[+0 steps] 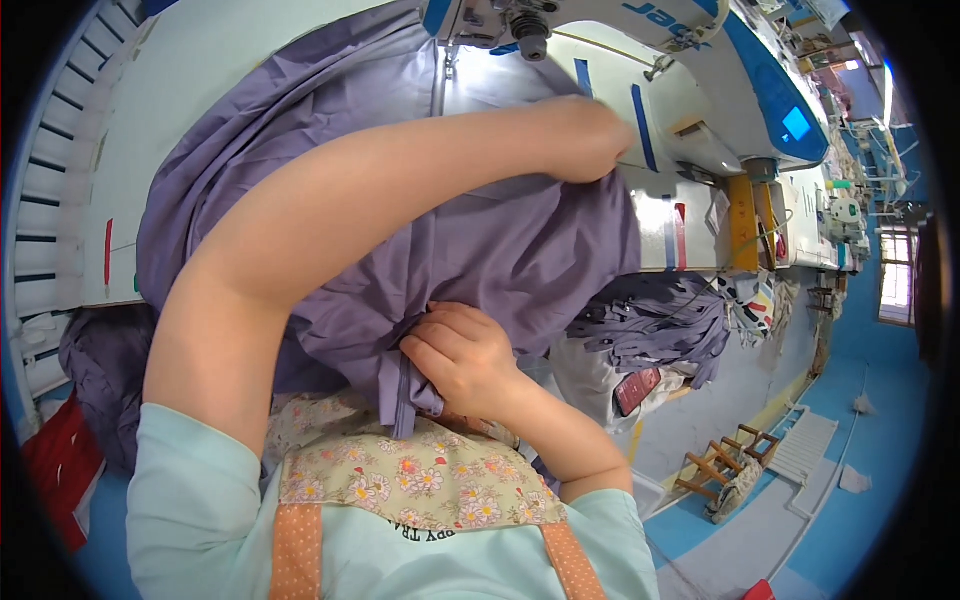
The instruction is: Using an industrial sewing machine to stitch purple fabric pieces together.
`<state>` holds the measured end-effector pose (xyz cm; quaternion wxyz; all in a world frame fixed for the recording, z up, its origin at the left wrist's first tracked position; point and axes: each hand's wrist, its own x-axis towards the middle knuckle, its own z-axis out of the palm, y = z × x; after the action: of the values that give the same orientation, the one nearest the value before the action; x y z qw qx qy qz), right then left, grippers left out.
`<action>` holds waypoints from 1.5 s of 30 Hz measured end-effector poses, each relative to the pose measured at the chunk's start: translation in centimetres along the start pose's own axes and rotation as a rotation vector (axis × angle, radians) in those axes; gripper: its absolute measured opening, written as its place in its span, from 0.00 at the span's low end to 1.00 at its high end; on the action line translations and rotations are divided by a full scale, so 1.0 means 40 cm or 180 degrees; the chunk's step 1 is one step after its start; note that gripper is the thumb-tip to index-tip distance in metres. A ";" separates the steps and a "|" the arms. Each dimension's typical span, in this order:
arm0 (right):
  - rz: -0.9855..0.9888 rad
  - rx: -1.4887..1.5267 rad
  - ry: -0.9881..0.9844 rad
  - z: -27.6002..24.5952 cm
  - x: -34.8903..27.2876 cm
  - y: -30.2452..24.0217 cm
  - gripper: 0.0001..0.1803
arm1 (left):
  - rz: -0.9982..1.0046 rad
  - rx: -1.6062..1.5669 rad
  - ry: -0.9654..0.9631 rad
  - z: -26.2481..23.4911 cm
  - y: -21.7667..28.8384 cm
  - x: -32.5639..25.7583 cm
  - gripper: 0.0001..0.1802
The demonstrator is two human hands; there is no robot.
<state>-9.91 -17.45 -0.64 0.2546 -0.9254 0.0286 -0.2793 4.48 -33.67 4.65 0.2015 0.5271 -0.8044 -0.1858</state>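
A large purple cloth garment [540,230] spreads over the sewing table and hangs off its near edge. My left arm crosses over it, and my left hand [585,140] is at its right side, slightly blurred and curled closed on the cloth; the fingertips are hidden. Close to my lap, my right hand [465,360] grips a bunched part of the garment beside a dark, zipper-like strip [403,395]. Above the far part of the cloth stands the white and blue sewing machine [590,20], its presser foot [450,68] lit by a lamp.
More purple cloth [660,325] lies piled to the right below the table, with a phone [637,390] beside it. Another purple bundle [110,370] hangs at the left, near a red item [60,470]. A wooden stool-like frame [725,465] stands on the floor at right.
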 end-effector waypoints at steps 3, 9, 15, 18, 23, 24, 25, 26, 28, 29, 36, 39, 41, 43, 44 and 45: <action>-0.0069 0.0001 -0.0012 -0.005 -0.002 -0.002 0.15 | -0.0063 -0.0431 0.0558 0.017 -0.031 0.038 0.10; -0.0007 0.0039 0.0008 -0.018 -0.009 0.002 0.17 | 0.0659 -0.0805 0.1117 0.022 -0.042 -0.127 0.13; -0.0011 0.0161 0.0006 -0.049 -0.013 -0.014 0.15 | -0.0086 0.0293 0.0762 -0.040 -0.044 -0.450 0.19; -0.0010 0.0117 -0.0025 -0.060 -0.007 -0.024 0.16 | -0.0432 0.0399 0.0667 -0.042 -0.051 -0.500 0.18; 0.0019 0.0040 -0.0109 -0.072 0.000 -0.038 0.17 | 0.0435 0.1045 0.1169 -0.037 -0.074 -0.511 0.17; 0.0024 0.0011 -0.0094 -0.073 0.000 -0.040 0.17 | 0.0489 0.1045 0.1197 -0.035 -0.078 -0.511 0.17; 0.0048 0.0001 -0.0056 -0.075 -0.001 -0.042 0.18 | 0.0491 0.0810 0.1071 -0.032 -0.081 -0.512 0.17; 0.0025 -0.0029 -0.0081 -0.075 -0.001 -0.042 0.18 | 0.0496 0.0582 0.0948 -0.029 -0.084 -0.513 0.18; 0.0136 0.0014 -0.0161 -0.076 -0.003 -0.041 0.18 | 0.0466 0.0522 0.1004 -0.022 -0.085 -0.513 0.19; 0.0078 0.0010 -0.0147 -0.077 -0.004 -0.040 0.18 | 0.0423 0.0461 0.1052 -0.018 -0.083 -0.513 0.20; 0.0068 -0.0012 -0.0277 -0.089 -0.008 -0.025 0.17 | 0.0350 0.0431 0.1000 -0.005 -0.071 -0.511 0.21; 0.0052 0.0015 -0.0324 -0.095 -0.010 -0.016 0.17 | 0.0341 0.0386 0.0897 -0.008 -0.072 -0.510 0.21; 0.0027 0.0027 -0.0361 -0.098 -0.012 -0.008 0.17 | 0.0319 0.0434 0.0954 -0.010 -0.072 -0.510 0.22; 0.0083 0.0104 -0.0414 -0.098 -0.013 0.000 0.17 | 0.0319 0.0406 0.0958 -0.011 -0.071 -0.508 0.22; 0.0067 0.0100 -0.0439 -0.100 -0.014 0.004 0.17 | 0.0268 0.0347 0.0945 -0.012 -0.070 -0.507 0.23; 0.0019 0.0097 -0.0419 -0.101 -0.014 0.009 0.17 | 0.0280 0.0356 0.0948 -0.012 -0.070 -0.506 0.23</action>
<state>-12.49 -19.48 1.78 0.2708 -0.9377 0.0103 -0.2175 14.23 -16.08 1.04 0.2967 0.5235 -0.7970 -0.0516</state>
